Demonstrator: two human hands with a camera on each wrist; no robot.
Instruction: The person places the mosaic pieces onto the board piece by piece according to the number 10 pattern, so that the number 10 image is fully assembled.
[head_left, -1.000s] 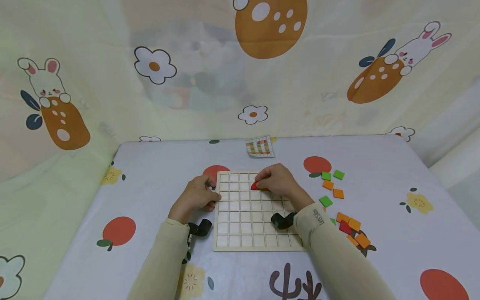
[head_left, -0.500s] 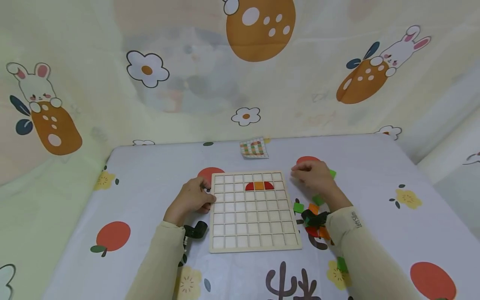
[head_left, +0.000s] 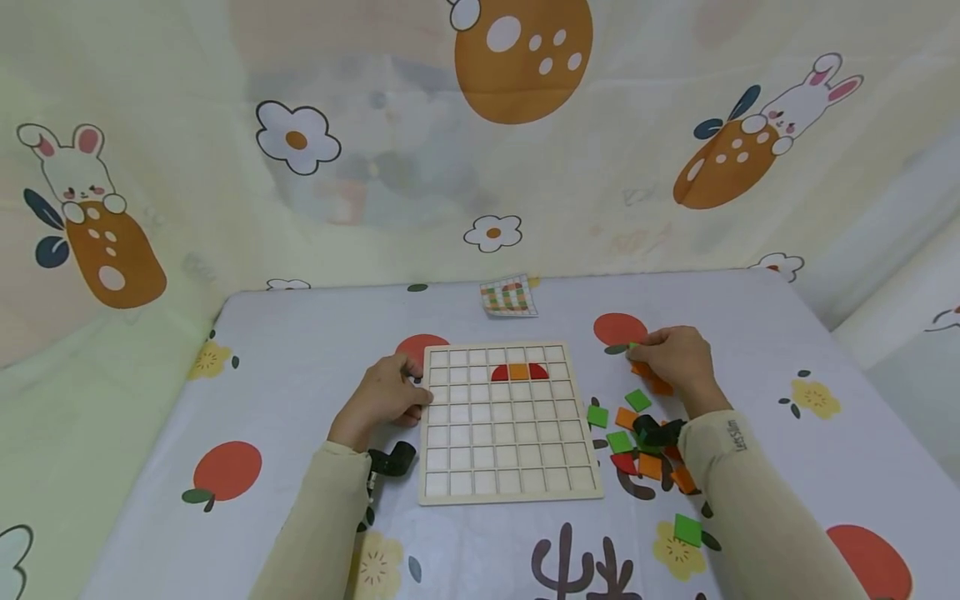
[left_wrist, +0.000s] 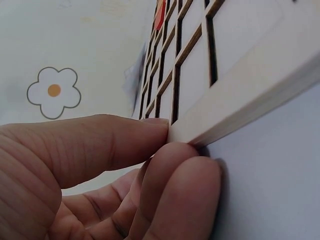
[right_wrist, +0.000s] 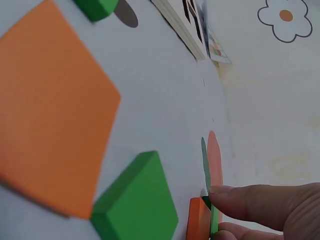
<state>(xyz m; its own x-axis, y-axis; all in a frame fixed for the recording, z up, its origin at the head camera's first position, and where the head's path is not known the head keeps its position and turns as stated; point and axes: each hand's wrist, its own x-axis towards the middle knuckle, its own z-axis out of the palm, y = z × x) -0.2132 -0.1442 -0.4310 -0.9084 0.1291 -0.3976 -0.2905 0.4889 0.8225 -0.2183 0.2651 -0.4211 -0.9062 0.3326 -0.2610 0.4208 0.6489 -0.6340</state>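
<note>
A pale wooden grid board (head_left: 512,500) lies in the middle of the table. In one upper row sit an orange square tile (head_left: 518,372) and, on either side of it, a red curved tile (head_left: 500,373) and a second red curved tile (head_left: 537,372). My left hand (head_left: 381,392) pinches the board's left edge, thumb above and fingers at the side, as the left wrist view shows. To the right of the board my right hand (head_left: 681,362) pinches a green square tile (right_wrist: 214,220) between thumb and finger. Orange tiles lie just beneath those fingers.
Loose green tiles (head_left: 638,400), orange tiles (head_left: 649,467) and a red tile (head_left: 622,463) are scattered right of the board, partly hidden by the right wrist's camera. Behind the board stands a small coloured pattern card (head_left: 508,298). A printed curtain (head_left: 390,242) borders the table's far edge.
My right hand has left the red tile on the board and moved right to the loose tiles, where it now pinches a green one. My left hand stays at the board's edge.
</note>
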